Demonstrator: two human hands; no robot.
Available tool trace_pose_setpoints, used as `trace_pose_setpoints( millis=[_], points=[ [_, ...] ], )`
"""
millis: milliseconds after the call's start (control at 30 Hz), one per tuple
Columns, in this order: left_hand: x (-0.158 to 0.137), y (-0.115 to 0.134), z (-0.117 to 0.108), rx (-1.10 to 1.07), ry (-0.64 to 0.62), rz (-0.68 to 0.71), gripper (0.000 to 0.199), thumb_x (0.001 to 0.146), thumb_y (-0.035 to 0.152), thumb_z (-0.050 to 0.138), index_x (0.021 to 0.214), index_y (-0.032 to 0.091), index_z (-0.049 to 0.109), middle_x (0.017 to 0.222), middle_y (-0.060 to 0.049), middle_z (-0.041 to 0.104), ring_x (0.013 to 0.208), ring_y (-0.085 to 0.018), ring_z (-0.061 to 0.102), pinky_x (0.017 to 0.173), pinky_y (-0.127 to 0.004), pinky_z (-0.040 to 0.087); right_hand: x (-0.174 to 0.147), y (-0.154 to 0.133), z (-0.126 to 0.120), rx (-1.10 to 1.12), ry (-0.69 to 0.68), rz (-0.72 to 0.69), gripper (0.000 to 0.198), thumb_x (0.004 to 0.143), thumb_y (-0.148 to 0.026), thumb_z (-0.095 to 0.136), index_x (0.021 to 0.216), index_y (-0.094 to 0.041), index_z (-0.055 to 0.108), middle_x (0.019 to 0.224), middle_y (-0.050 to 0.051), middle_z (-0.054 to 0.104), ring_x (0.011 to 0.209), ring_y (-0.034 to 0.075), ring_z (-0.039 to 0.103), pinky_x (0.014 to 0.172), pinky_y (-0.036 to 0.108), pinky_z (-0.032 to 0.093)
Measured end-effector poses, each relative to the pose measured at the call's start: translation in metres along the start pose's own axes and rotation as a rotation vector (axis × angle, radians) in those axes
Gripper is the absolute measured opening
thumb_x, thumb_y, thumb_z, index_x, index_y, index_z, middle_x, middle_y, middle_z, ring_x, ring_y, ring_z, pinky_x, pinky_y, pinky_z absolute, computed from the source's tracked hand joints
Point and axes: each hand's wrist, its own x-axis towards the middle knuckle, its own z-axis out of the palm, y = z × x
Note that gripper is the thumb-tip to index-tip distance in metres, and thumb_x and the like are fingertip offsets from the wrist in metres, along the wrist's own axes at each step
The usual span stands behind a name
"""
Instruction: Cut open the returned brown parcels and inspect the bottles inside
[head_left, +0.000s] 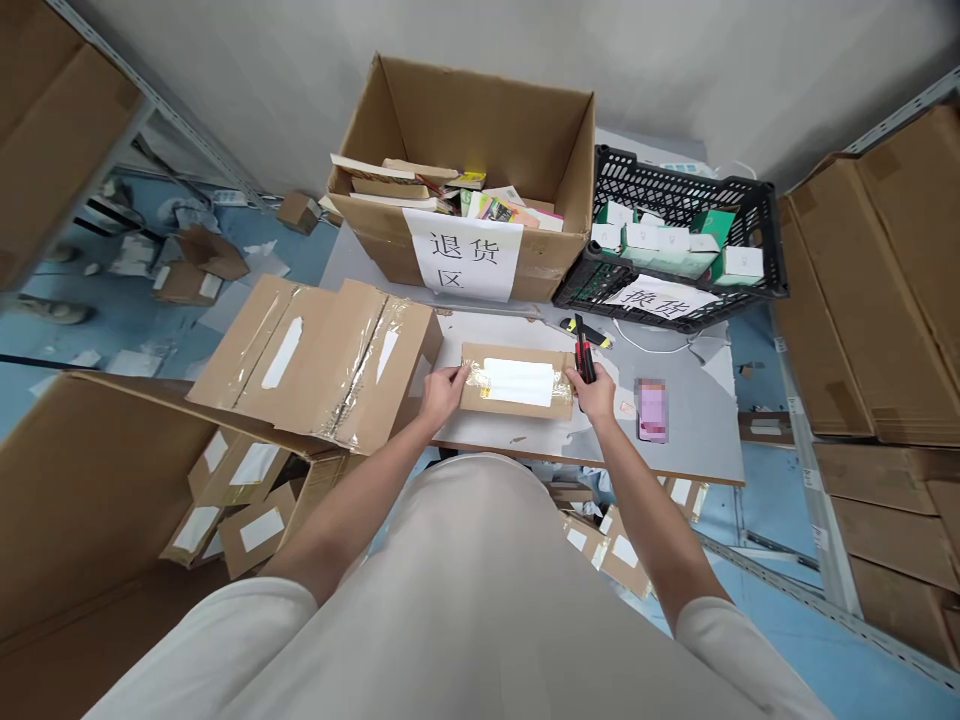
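Observation:
A small taped cardboard box [476, 400] with a white label [519, 382] lies in front of me at the table's near side. My left hand [442, 396] pinches its left end between thumb and fingers. At the opposite end, my right hand [595, 394] has a black and red box cutter [584, 352] in its grip, pointing away from me, while its fingertips touch the box's edge. Just beyond lies a second cutter, black and yellow [589, 332]. To the right of my right hand rests a phone [652, 410] with a blurred screen.
A large open carton [480, 110] of books and a black crate [772, 240] of small boxes stand at the table's back. Taped cartons [330, 350] sit left, above a big open box [90, 480] of parcels. Shelves with cartons [877, 280] rise at right.

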Motion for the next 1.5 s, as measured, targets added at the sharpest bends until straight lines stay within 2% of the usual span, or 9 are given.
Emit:
trace_pose_setpoints(
  millis=[200, 300, 400, 467, 633, 800, 1000, 1233, 1500],
  points=[
    [-0.009, -0.004, 0.008, 0.058, -0.011, 0.075, 0.054, 0.091, 0.051, 0.042, 0.120, 0.011, 0.064, 0.106, -0.013, 0.068, 0.098, -0.025, 0.064, 0.087, -0.036, 0.050, 0.010, 0.003, 0.004, -0.158, 0.037, -0.047, 0.048, 0.070, -0.064, 0.060, 0.085, -0.018, 0.060, 0.071, 0.002, 0.064, 0.063, 0.017, 0.055, 0.064, 0.028, 0.044],
    [-0.027, -0.011, 0.015, 0.128, 0.085, 0.294, 0.067, 0.084, 0.052, 0.057, 0.136, 0.011, 0.048, 0.131, -0.020, 0.054, 0.123, -0.032, 0.051, 0.100, -0.045, 0.045, 0.011, 0.002, 0.004, -0.202, 0.019, -0.040, 0.049, 0.073, -0.065, 0.055, 0.089, -0.019, 0.060, 0.071, 0.002, 0.064, 0.066, 0.019, 0.057, 0.066, 0.029, 0.044],
    [-0.039, -0.015, 0.025, 0.249, 0.056, 0.592, 0.050, 0.089, 0.041, 0.055, 0.131, 0.016, 0.052, 0.137, -0.018, 0.052, 0.133, -0.031, 0.043, 0.109, -0.049, 0.038, 0.013, 0.001, 0.002, -0.238, -0.031, -0.053, 0.049, 0.076, -0.064, 0.052, 0.095, -0.019, 0.060, 0.073, 0.003, 0.064, 0.067, 0.020, 0.058, 0.066, 0.030, 0.045],
    [-0.040, -0.016, 0.030, 0.319, 0.016, 0.685, 0.038, 0.093, 0.032, 0.048, 0.129, 0.019, 0.055, 0.134, -0.015, 0.056, 0.132, -0.029, 0.045, 0.108, -0.049, 0.039, 0.013, -0.002, -0.004, -0.276, -0.070, -0.089, 0.049, 0.080, -0.061, 0.049, 0.098, -0.018, 0.060, 0.074, 0.004, 0.065, 0.067, 0.021, 0.059, 0.068, 0.032, 0.046],
    [-0.032, -0.020, 0.035, 0.385, 0.033, 0.733, 0.036, 0.094, 0.029, 0.047, 0.127, 0.019, 0.056, 0.131, -0.016, 0.059, 0.131, -0.028, 0.048, 0.106, -0.049, 0.042, 0.009, -0.033, -0.028, -0.383, -0.112, -0.440, 0.045, 0.092, -0.045, 0.037, 0.119, -0.013, 0.055, 0.107, 0.015, 0.066, 0.098, 0.026, 0.060, 0.087, 0.040, 0.046],
    [-0.030, -0.026, 0.036, 0.387, 0.059, 0.756, 0.035, 0.094, 0.030, 0.049, 0.126, 0.017, 0.058, 0.131, -0.016, 0.060, 0.131, -0.028, 0.049, 0.106, -0.049, 0.042, 0.003, -0.086, -0.023, -0.580, -0.706, -0.835, 0.048, 0.096, -0.030, 0.037, 0.143, -0.026, 0.039, 0.131, 0.008, 0.059, 0.114, 0.022, 0.057, 0.091, 0.034, 0.045],
    [-0.031, -0.025, 0.037, 0.377, 0.052, 0.755, 0.036, 0.094, 0.029, 0.049, 0.128, 0.018, 0.056, 0.132, -0.015, 0.059, 0.131, -0.027, 0.048, 0.106, -0.049, 0.044, 0.010, -0.114, 0.012, -0.943, -0.897, -0.909, 0.049, 0.100, -0.031, 0.034, 0.148, -0.038, 0.031, 0.112, 0.006, 0.066, 0.091, 0.020, 0.065, 0.070, 0.026, 0.041],
    [-0.032, -0.026, 0.040, 0.336, 0.078, 0.748, 0.036, 0.095, 0.030, 0.049, 0.128, 0.018, 0.056, 0.129, -0.016, 0.061, 0.131, -0.026, 0.049, 0.106, -0.050, 0.043, 0.008, -0.131, 0.017, -1.118, -0.925, -0.920, 0.056, 0.098, -0.023, 0.034, 0.150, -0.040, 0.021, 0.114, 0.007, 0.065, 0.090, 0.021, 0.066, 0.070, 0.028, 0.038],
    [-0.029, -0.029, 0.040, 0.341, 0.069, 0.749, 0.036, 0.094, 0.030, 0.050, 0.128, 0.019, 0.056, 0.129, -0.016, 0.061, 0.130, -0.027, 0.050, 0.106, -0.050, 0.043, 0.001, -0.156, 0.024, -1.234, -0.978, -0.902, 0.058, 0.096, -0.017, 0.033, 0.150, -0.039, 0.024, 0.113, 0.011, 0.065, 0.092, 0.025, 0.067, 0.071, 0.031, 0.041]
  ],
)
